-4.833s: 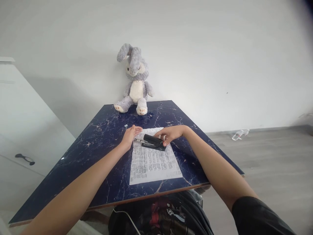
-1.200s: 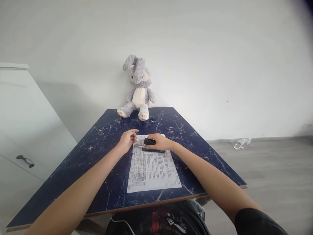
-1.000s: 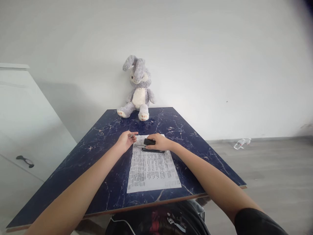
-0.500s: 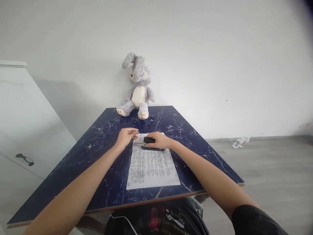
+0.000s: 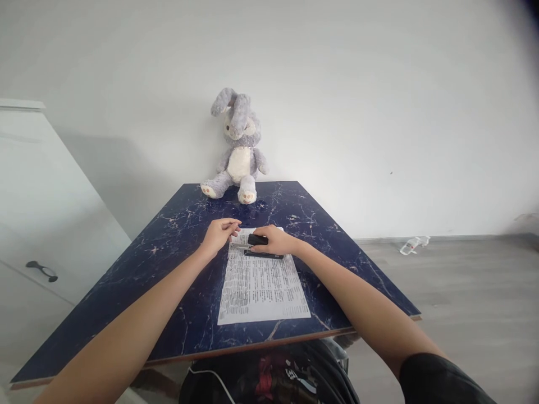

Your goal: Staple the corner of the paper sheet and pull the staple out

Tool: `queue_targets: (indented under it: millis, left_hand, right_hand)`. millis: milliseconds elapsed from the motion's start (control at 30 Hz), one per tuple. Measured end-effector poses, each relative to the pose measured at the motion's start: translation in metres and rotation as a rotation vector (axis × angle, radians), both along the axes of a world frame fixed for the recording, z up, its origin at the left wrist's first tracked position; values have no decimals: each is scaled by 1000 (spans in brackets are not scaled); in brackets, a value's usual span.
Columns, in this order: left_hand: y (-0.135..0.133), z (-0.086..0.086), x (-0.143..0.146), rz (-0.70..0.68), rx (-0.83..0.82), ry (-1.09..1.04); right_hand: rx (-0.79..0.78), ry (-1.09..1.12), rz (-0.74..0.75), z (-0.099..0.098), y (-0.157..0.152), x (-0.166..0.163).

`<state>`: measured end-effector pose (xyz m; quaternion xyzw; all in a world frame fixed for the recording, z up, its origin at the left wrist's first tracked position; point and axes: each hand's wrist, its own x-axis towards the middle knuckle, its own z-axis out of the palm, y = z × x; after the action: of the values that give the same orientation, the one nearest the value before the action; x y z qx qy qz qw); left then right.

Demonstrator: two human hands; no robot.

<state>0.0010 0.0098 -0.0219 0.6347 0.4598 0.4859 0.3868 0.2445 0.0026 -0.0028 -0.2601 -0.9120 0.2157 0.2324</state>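
A black stapler (image 5: 257,240) rests on the upper part of a printed sheet of paper (image 5: 265,292). My right hand (image 5: 273,240) is closed around its top from the right side. A thin silvery metal part (image 5: 241,246) sticks out at the stapler's left end, above the black base. Just left of that end, over the sheet's top left corner, my left hand (image 5: 219,234) is held with thumb and fingers pinched together. Whatever is between those fingertips, if anything, is too small to make out.
The sheet lies on a dark blue marbled table (image 5: 185,314). A grey plush rabbit (image 5: 240,151) sits at its far edge against the wall. A white cabinet (image 5: 50,207) stands left. A crumpled clear plastic item (image 5: 415,244) lies on the floor at right.
My left hand has shifted very slightly right, its fingertips still pinched. The right hand keeps its hold on the stapler, and the paper has not moved.
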Motion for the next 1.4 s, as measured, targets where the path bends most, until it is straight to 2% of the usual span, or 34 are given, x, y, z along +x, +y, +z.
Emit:
queue_targets:
  millis: [467,700,1033,1400]
  left_hand:
    - [-1,1,0,4,60,70]
    - [-4,5,4,-114,84,113]
    - [-12,10,10,-237,116,310]
    - [-18,10,16,-267,170,438]
  right_hand:
    - [13,-25,-2,2,-1,2]
    - [-12,18,2,9,-1,7]
    - [5,-39,-137,12,6,19]
    - [58,-85,-114,8,8,18]
